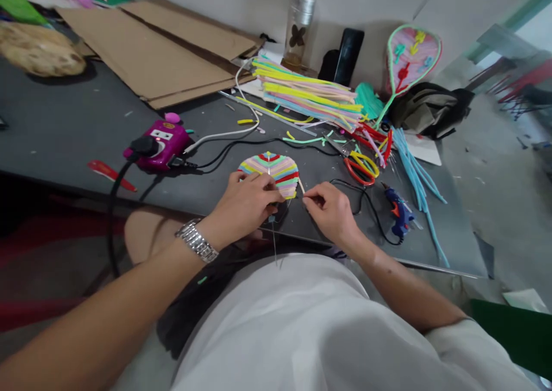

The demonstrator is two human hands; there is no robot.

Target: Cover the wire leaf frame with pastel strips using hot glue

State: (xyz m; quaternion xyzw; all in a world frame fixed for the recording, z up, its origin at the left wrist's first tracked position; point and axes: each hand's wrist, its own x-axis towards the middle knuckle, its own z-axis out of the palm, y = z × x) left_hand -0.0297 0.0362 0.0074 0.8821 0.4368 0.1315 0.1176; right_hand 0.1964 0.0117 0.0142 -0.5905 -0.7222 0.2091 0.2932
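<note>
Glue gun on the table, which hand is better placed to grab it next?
Probably the right hand: it is nearer the glue gun, which lies to its right, though it pinches a thin pale strip. The left hand is farther off, on the striped piece.

Centre of the clock: a rounded piece (282, 167) with angled stripes in red, yellow, pale blue, green and pink. The table (52, 121) is dark grey. At one o'clock, a bundle of strips (308, 95) in yellow, pink and pale blue; near two, a pink ornament (409, 49) edged pale green and red. Three o'clock: scissors (359, 171) with red and yellow handles; just past three, a dark-blue glue gun (403, 215). Between nine and ten, a magenta power block (170, 146); between ten and eleven, plain brown cardboard (146, 49).
</note>
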